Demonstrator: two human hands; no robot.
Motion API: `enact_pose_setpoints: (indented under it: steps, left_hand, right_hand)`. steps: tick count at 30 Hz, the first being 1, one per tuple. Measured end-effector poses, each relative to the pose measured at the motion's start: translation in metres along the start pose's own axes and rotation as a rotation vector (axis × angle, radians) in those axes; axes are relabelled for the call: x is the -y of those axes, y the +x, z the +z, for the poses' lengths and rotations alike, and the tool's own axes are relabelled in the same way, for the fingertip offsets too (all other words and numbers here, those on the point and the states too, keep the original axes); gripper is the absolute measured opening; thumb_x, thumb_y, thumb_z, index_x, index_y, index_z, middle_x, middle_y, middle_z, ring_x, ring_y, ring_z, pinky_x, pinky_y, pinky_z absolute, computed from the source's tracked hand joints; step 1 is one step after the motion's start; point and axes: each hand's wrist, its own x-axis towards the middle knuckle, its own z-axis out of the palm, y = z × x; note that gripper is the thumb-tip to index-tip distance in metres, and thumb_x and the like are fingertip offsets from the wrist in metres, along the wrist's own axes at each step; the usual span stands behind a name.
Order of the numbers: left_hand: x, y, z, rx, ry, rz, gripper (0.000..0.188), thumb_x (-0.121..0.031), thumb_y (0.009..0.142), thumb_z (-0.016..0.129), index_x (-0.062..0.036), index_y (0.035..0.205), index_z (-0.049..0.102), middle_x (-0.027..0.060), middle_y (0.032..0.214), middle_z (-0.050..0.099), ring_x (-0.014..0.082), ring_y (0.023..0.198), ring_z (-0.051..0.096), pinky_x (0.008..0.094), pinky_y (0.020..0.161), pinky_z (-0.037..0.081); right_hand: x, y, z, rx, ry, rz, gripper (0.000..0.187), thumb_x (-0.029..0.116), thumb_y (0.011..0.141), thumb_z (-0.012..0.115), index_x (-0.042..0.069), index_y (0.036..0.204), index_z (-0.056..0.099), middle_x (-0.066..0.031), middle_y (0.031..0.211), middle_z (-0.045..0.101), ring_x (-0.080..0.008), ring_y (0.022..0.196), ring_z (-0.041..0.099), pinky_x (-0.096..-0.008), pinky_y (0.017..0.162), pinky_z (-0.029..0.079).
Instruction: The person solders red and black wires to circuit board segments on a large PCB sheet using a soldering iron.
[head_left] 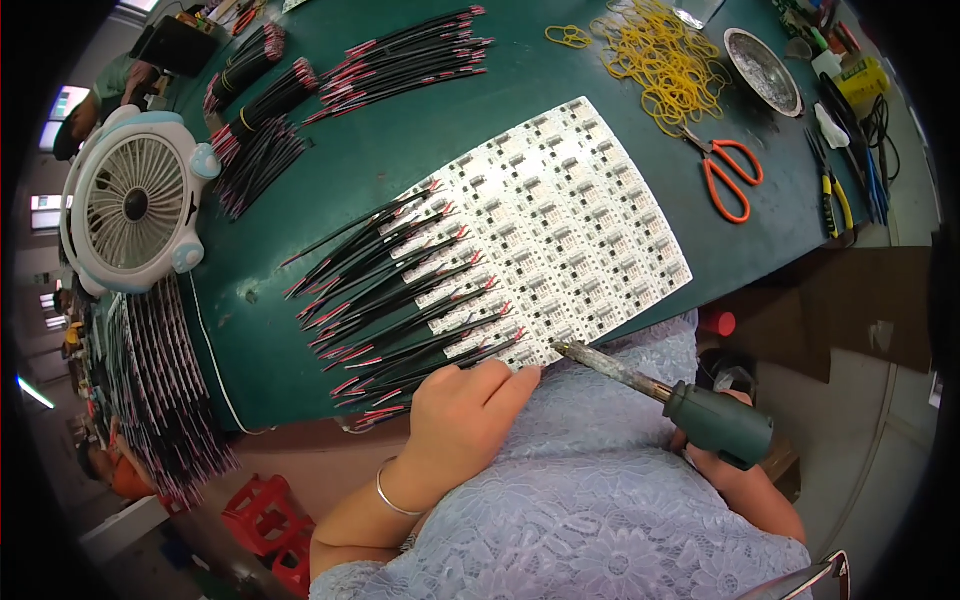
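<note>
Right hand [712, 466] is gripping soldering iron [718, 425] by handle, tip pointing at near edge of circuit-board panel [560, 215]. Panel is lying on green table [330, 165], just beyond left hand [465, 412]; cannot tell whether it is pinching wires [425, 345].

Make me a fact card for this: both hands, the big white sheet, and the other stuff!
Left hand: at the near edge of the white circuit board sheet
Right hand: holding a soldering iron, tip at that edge
Wires: black; some along the sheet's left side
Table: green
Also there: yellow rubber bands, orange-handled scissors, white fan
</note>
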Motion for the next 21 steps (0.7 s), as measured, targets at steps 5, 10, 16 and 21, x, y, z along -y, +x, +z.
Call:
enact_pose_setpoints:
  steps: [5,10,16,21]
  left_hand:
    - [0.002,-0.002,0.009,0.003,-0.007,-0.035,0.027,-0.002,0.065,0.069,-0.0089,0.091,0.068,0.0014,0.071,0.054,0.0177,0.056,0.052,0.0302,0.049,0.040]
    - [0.001,0.000,0.010,0.009,-0.026,-0.071,0.024,-0.003,0.066,0.070,-0.0080,0.089,0.067,0.0025,0.071,0.053,0.0185,0.058,0.054,0.0307,0.051,0.044]
    - [0.003,0.001,0.012,0.003,-0.029,-0.077,0.023,-0.003,0.066,0.070,-0.0080,0.088,0.067,0.0023,0.071,0.053,0.0184,0.058,0.054,0.0308,0.051,0.044]
    - [0.002,0.003,0.012,-0.002,-0.020,-0.077,0.021,-0.003,0.066,0.070,-0.0079,0.086,0.067,0.0028,0.071,0.052,0.0191,0.057,0.053,0.0312,0.051,0.043]
  right_hand:
    - [0.003,0.000,0.004,-0.025,0.083,0.095,0.020,0.001,0.069,0.065,0.004,0.089,0.064,-0.0101,0.085,0.065,-0.0277,0.066,0.061,-0.0359,0.059,0.048]
    - [0.008,0.013,0.002,-0.037,-0.044,-0.061,0.023,0.000,0.069,0.066,0.004,0.092,0.066,-0.0100,0.088,0.066,-0.0275,0.070,0.061,-0.0349,0.062,0.048]
    - [0.011,0.010,0.005,-0.055,-0.112,-0.007,0.026,0.000,0.069,0.067,0.005,0.094,0.068,-0.0088,0.091,0.067,-0.0283,0.079,0.061,-0.0362,0.076,0.047]
    - [0.013,0.012,0.004,-0.049,-0.153,-0.029,0.026,0.002,0.066,0.068,0.006,0.092,0.068,-0.0097,0.089,0.067,-0.0279,0.076,0.061,-0.0358,0.071,0.048]
